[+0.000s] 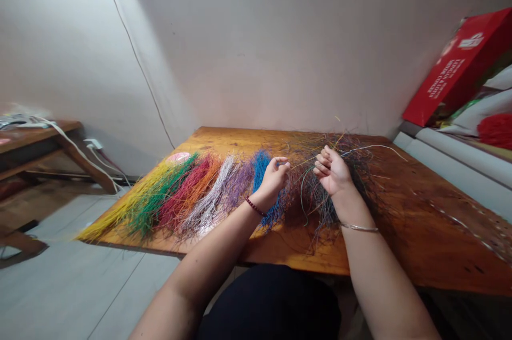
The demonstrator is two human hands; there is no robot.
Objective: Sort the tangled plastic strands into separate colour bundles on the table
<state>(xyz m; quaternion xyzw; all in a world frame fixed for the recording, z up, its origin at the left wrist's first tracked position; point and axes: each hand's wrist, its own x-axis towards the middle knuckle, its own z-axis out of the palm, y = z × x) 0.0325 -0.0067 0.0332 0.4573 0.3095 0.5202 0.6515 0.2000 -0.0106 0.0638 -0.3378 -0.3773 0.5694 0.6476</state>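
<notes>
My left hand [274, 179], with a dark bead bracelet at the wrist, is closed in a pinch on a thin yellow strand [303, 162] above the blue bundle [261, 169]. The strand stretches across to my right hand [332, 169], whose fingers are curled around several thin strands. A pale strand [376, 146] sticks out to the right from that hand, and a green one hangs below it. Under my right hand lies a tangled pile of mixed dark strands [320, 207]. Yellow [128, 201], green [160, 199], red, orange, white [212, 196] and purple bundles lie side by side at the left.
The bundles rest on a wooden table [404, 212] against a wall. At the right stands a red box [452, 68] by white rolls [460, 169] and red material. A pink round object [178, 158] sits behind the bundles. Another wooden table [40, 143] holds cables at the left.
</notes>
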